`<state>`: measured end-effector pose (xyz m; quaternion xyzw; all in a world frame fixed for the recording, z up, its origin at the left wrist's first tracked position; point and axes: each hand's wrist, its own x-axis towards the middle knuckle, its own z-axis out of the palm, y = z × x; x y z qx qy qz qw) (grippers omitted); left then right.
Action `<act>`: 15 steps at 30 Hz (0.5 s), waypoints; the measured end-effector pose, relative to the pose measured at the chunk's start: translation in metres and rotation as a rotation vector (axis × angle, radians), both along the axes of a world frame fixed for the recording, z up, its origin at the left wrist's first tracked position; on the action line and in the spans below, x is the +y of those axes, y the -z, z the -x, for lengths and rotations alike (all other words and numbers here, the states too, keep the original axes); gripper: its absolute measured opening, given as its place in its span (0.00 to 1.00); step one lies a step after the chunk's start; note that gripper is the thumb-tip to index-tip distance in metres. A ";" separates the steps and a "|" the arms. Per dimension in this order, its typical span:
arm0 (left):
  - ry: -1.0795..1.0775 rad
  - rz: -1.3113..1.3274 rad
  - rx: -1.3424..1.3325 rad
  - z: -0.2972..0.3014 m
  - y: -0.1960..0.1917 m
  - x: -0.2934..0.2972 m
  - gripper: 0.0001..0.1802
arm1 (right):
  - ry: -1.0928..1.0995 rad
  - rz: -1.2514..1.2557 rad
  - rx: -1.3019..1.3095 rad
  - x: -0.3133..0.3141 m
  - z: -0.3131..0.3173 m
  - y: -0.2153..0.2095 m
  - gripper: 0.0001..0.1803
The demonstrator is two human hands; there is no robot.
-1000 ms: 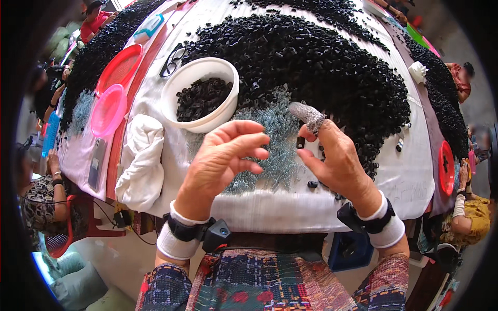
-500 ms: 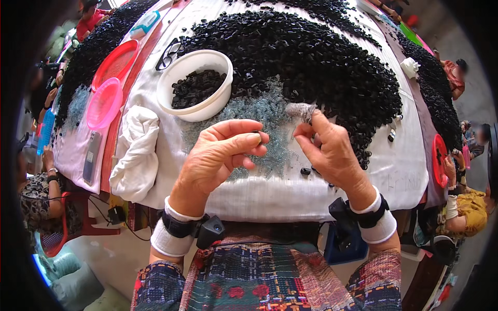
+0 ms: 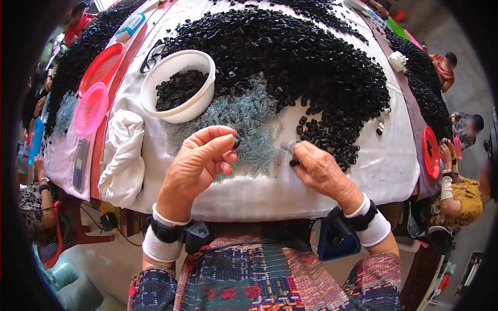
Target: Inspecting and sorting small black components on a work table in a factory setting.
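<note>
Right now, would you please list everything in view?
Small parts: countless, black, heaped on the table
Shiny bits: countless, grey-blue, along their near side
Tub: one, white, left of centre
Eyeglasses: one pair, black, beside tub
Cloth: one, white, left
Phone: one, grey, farther left
Bowls: three, two red, one pink, both sides
Box: one, blue and white, upper left
Crumpled wad: one, white, upper right
Bin: one, blue, below table's near edge
Chair: one, red, lower left
Other people: several, varied clothing, both sides
Left hand: one, white wristband, left, pinching dark piece
Right hand: one, white wristband, right
</note>
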<state>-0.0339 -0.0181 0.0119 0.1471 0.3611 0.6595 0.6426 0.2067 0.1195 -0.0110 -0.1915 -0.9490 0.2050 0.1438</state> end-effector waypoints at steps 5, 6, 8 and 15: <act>0.011 0.015 -0.053 -0.002 0.004 0.000 0.09 | 0.195 0.096 0.068 0.042 -0.014 -0.002 0.22; 0.013 0.024 -0.054 -0.003 0.004 0.000 0.09 | 0.223 0.124 0.140 0.046 -0.017 -0.005 0.20; 0.011 0.028 -0.066 -0.002 0.007 -0.002 0.09 | 0.292 0.144 0.203 0.046 -0.018 -0.017 0.16; 0.024 0.045 -0.046 -0.005 0.018 0.000 0.07 | 0.287 0.181 0.126 0.044 -0.020 -0.031 0.11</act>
